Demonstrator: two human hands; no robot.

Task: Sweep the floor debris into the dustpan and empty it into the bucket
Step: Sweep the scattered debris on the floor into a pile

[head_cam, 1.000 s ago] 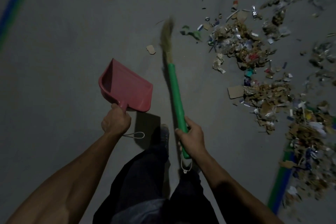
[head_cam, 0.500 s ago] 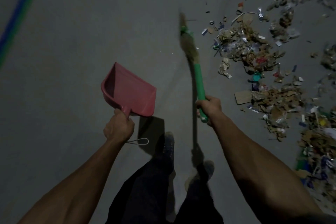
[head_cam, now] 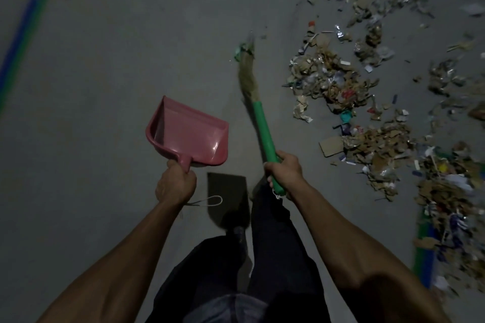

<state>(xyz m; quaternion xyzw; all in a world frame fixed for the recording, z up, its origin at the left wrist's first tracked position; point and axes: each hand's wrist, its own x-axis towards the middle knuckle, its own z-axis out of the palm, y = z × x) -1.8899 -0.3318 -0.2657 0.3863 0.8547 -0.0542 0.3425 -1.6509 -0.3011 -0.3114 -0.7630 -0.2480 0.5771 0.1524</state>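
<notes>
Your left hand (head_cam: 175, 184) grips the pink dustpan (head_cam: 189, 134) by its handle, held above the floor (head_cam: 105, 86), your right hand (head_cam: 284, 168) wraps the green broom (head_cam: 263, 131) with bristles beside a green scrap (head_cam: 241, 50), and the debris (head_cam: 367, 113) spreads right, farther out.

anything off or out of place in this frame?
Only the expected mess: debris is strewn over the floor right of the broom, and one green scrap lies apart by its bristles. The dustpan, held off the floor, looks empty. No bucket in view.
</notes>
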